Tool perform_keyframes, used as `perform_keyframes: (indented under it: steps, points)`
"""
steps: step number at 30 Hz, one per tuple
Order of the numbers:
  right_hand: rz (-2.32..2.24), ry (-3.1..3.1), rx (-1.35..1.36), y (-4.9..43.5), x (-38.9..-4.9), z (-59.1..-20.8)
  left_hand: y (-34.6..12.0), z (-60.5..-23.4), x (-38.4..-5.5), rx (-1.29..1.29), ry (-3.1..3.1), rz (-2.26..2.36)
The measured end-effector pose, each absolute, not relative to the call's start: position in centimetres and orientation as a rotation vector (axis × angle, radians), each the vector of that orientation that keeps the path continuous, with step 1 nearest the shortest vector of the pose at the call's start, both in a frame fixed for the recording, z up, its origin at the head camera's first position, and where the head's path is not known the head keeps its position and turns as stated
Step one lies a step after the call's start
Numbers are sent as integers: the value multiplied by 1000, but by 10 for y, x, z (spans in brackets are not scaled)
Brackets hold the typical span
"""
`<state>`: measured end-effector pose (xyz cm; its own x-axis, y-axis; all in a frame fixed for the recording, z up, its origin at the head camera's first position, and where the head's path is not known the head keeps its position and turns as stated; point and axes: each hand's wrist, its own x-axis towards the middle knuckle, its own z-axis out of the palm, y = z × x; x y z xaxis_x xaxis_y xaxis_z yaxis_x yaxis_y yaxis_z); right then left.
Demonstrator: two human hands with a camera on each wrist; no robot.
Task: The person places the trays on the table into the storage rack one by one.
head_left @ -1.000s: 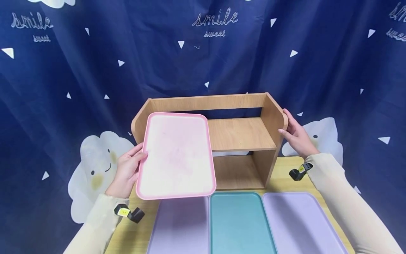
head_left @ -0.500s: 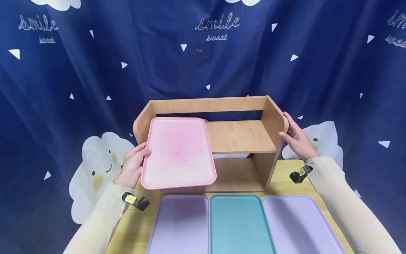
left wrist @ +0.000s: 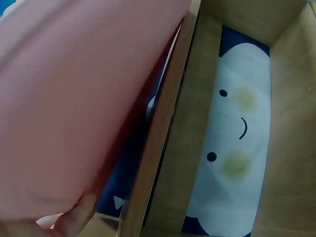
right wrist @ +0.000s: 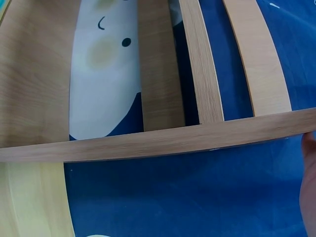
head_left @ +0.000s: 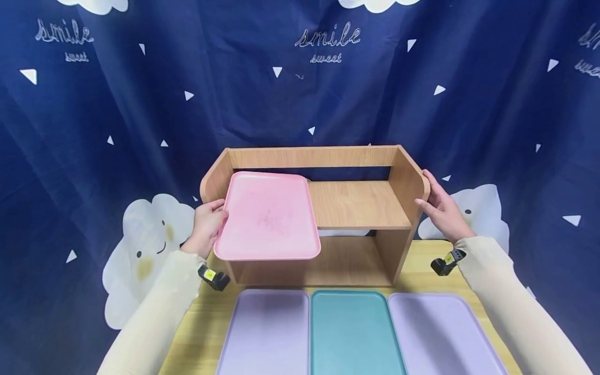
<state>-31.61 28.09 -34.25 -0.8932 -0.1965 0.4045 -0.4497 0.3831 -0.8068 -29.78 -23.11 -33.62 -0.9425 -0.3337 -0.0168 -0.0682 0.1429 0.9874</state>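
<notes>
A pink tray is tilted toward me in front of the left half of the wooden shelf, over its upper board. My left hand pinches the tray's left edge, thumb on top. The left wrist view shows the pink tray beside the shelf's front edge, with the thumb at its rim. On the shelf's right side panel rests my right hand, its thumb at the front edge and fingers along the outer face. The right wrist view catches only a sliver of that hand.
On the wooden table in front of the shelf lie a lilac tray, a teal tray and a second lilac tray, side by side. A dark blue curtain hangs behind the shelf.
My left hand has brought the pink tray slightly forward toward the shelf and tipped it flatter, its near edge rising. The right hand keeps its place on the side panel.
</notes>
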Motion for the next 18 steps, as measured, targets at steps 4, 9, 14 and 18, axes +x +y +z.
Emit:
perform_keyframes:
  steps: [4,9,14,18]
  points:
    - [1568,-2361,584,281,-317,-342,-232,-335,-301,300,-2343,-1754]
    - [1552,-2379,570,281,-317,-344,-236,-335,-305,164,-2485,-1665]
    - [1545,-2385,579,281,-316,-345,-239,-335,-309,98,-2540,-1733]
    - [1527,-2388,582,281,-317,-344,-242,-332,-310,51,-2542,-1858]
